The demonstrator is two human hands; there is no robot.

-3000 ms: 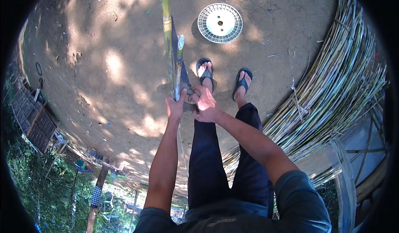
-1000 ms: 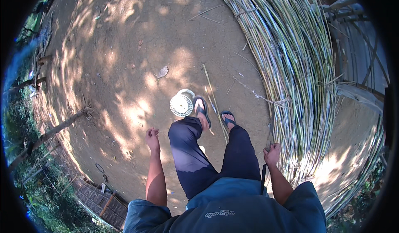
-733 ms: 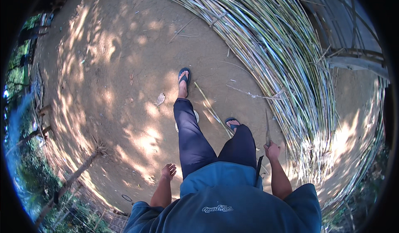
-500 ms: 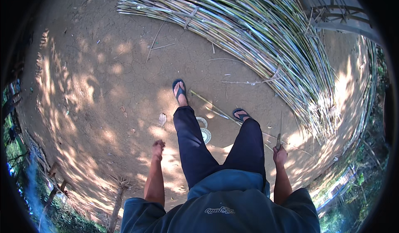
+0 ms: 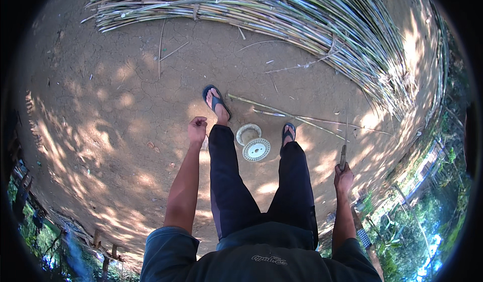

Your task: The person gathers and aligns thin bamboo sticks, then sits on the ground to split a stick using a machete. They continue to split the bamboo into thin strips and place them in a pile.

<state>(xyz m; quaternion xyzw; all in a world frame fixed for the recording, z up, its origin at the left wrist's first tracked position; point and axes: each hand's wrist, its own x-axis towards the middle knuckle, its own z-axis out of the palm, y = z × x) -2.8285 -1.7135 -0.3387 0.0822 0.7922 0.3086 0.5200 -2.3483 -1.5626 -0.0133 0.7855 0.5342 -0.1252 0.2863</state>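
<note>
My right hand [image 5: 343, 178] is closed around the handle of a long, thin-bladed knife [image 5: 343, 156], its blade pointing forward, away from me. Off to the left, my left hand [image 5: 197, 128] hangs beside my left leg with its fingers curled in; nothing shows in it. On the ground ahead, between and beyond my sandalled feet, lie a few loose cane stalks [image 5: 271, 104]. A white, slotted round plastic disc [image 5: 256, 150] rests between my legs, next to a pale ring-shaped object [image 5: 243, 140].
A large tied bundle of long canes [image 5: 282, 25] stretches across the far side and curves down to the right. Thin twigs [image 5: 161, 50] lie on the cracked, sun-dappled dirt. Wooden posts [image 5: 114, 252] stand at the lower left, with greenery [image 5: 402, 226] at the lower right.
My view has shifted as I step; the feet have changed position. My left hand has risen forward, and the knife stays in my right hand. The disc and ring show more fully between my legs.
</note>
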